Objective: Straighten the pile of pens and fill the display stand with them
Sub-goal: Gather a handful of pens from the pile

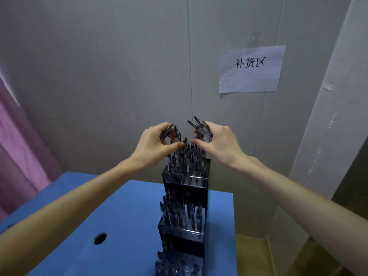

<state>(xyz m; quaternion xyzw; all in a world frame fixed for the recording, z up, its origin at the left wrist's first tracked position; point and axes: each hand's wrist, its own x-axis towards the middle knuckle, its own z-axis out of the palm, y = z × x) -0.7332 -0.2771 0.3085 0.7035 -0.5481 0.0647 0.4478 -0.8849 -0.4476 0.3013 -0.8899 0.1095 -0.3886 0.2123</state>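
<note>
both hands, left hand (154,142) and right hand (217,141), grip pens (199,126) over the display stand (185,176).

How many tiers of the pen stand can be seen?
3: top tier under the left hand and right hand, middle tier below it, bottom tier cut off by the frame edge; more may be hidden.

My one head camera looks forward and down, close over the display stand (184,196) toward the wall (119,56).
</note>
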